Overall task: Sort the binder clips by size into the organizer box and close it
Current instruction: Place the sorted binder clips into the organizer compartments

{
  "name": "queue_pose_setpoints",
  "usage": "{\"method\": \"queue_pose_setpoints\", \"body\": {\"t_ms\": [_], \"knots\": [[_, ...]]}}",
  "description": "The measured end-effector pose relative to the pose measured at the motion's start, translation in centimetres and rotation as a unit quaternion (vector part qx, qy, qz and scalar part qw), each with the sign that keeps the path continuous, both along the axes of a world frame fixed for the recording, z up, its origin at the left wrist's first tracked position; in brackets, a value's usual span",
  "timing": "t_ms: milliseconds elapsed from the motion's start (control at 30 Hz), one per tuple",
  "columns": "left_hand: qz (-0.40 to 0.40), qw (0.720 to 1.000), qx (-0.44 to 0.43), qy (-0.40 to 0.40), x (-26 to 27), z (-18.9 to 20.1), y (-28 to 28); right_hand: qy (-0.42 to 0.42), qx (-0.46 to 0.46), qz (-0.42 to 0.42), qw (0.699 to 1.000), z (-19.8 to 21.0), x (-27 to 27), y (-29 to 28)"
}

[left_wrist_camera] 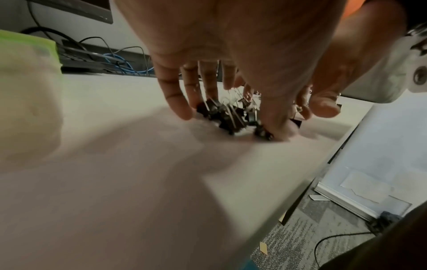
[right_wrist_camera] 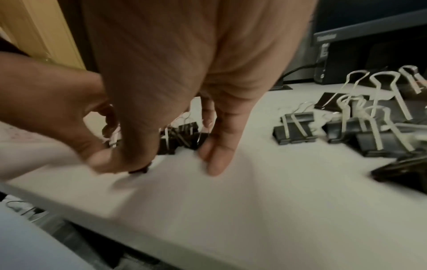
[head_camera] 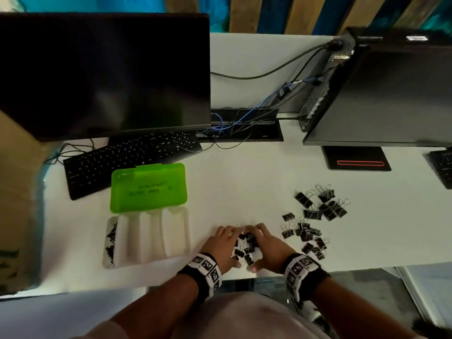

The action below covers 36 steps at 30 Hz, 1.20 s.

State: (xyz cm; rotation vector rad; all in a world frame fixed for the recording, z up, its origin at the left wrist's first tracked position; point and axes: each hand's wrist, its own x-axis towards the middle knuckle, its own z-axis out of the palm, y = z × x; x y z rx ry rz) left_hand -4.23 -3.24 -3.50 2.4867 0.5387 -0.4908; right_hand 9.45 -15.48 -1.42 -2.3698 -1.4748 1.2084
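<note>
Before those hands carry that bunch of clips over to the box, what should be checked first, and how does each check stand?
1. Organizer box lid open: ok, the green lid is folded back.
2. Free compartments: ok, only the leftmost one holds clips.
3. Clips gathered: ok, left hand and right hand cup the small pile on the desk.
4. Pile all one size: cannot tell, too blurred.
5. Path to the box: ok, bare desk between.
6. Other clips dealt with: not ok, the loose clips wait to the right.
</note>
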Motion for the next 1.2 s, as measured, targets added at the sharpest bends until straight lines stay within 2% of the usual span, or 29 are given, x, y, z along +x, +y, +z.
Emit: {"method": "queue_pose_setpoints", "body": {"t_ms": [133, 300, 467, 667, 1100, 1200], "knots": [[0.054, 0.998, -0.013, -0.040, -0.3, -0.6, 0.2, -0.027, 0.050, 0.000, 0.998, -1.2, -1.5, 1.1], [0.111, 0.992, -0.017, -0.054, -0.2, -0.4, 1.6, -0.087, 0.043, 0.047, 0.994, -1.1, -1.3, 2.4], [0.109, 0.993, -0.018, -0.040, -0.1, 0.0, 2.4, -0.107, 0.028, 0.062, 0.992, -0.6, -0.3, 3.5], [0.116, 0.991, -0.013, -0.066, 0.2, 0.8, 3.2, -0.083, 0.044, 0.060, 0.994, 0.1, 0.8, 4.7], [0.197, 0.965, -0.062, -0.160, -0.2, 3.0, 4.5, -0.031, 0.055, 0.045, 0.997, 2.9, 3.0, 6.6], [0.219, 0.956, -0.055, -0.187, -0.2, 3.6, 4.7, -0.005, 0.084, 0.009, 0.996, 3.6, 3.3, 7.2]]}}
